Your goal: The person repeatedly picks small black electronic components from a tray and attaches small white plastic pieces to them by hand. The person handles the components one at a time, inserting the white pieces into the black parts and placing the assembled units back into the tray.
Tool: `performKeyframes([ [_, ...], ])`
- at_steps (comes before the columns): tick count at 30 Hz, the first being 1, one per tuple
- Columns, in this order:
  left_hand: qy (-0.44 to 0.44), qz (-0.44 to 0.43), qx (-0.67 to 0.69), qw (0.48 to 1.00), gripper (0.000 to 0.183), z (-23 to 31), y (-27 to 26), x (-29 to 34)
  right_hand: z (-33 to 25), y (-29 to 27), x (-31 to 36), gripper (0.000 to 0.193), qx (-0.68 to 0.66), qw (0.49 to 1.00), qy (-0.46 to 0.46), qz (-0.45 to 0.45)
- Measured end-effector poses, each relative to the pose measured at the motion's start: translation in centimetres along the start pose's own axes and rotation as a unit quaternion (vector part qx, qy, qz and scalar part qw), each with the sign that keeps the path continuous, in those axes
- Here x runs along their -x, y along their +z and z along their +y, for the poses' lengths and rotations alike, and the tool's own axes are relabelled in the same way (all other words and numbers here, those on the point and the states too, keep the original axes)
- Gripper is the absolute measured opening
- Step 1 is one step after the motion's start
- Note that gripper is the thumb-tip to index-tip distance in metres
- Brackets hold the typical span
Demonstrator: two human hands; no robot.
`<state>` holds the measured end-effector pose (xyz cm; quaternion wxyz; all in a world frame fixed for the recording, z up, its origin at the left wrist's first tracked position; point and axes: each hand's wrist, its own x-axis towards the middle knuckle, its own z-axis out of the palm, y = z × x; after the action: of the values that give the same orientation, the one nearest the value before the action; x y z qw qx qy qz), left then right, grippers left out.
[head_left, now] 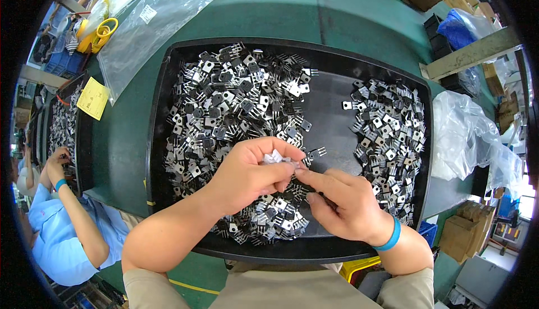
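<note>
A black tray (331,112) on a green table holds two heaps of small black and silver three-legged electronic parts: a big heap (224,107) on the left and a smaller heap (387,135) on the right. My left hand (247,174) is curled over the tray's middle and holds a small bunch of the parts (275,156) in its fingers. My right hand (342,205), with a blue wristband, pinches at that bunch with thumb and forefinger. One single part (317,152) lies just beyond the fingertips.
Clear plastic bags lie at the back left (151,22) and at the right (466,135). A yellow slip (92,98) and yellow tape dispenser (98,33) sit at left. Another person in blue (62,219) works at a second tray (64,123) on the left.
</note>
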<state>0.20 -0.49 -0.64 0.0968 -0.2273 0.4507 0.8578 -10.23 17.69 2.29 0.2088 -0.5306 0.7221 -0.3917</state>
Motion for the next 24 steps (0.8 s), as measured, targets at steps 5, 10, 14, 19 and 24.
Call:
performKeyframes([
  [5,0.006,-0.005,-0.017,1.0,0.02,0.0,-0.1,0.1,0.2,0.2,0.1,0.035,-0.104,0.992,0.068,0.014],
  [10,-0.017,-0.021,0.021,0.999,0.016,-0.1,0.1,0.1,0.7,0.2,0.5,0.028,-0.283,0.95,0.13,-0.008],
  [14,-0.05,-0.047,0.022,0.997,0.012,0.2,0.4,0.3,0.8,-0.3,0.7,0.021,-0.185,0.978,0.026,0.087],
  [19,-0.053,-0.07,0.034,0.996,0.012,0.2,0.3,0.4,0.2,-0.1,0.7,0.024,-0.111,0.983,0.004,0.145],
  [24,-0.056,-0.076,0.02,0.995,0.014,0.3,0.2,0.4,0.4,0.2,0.3,0.026,-0.065,0.988,-0.048,0.131],
])
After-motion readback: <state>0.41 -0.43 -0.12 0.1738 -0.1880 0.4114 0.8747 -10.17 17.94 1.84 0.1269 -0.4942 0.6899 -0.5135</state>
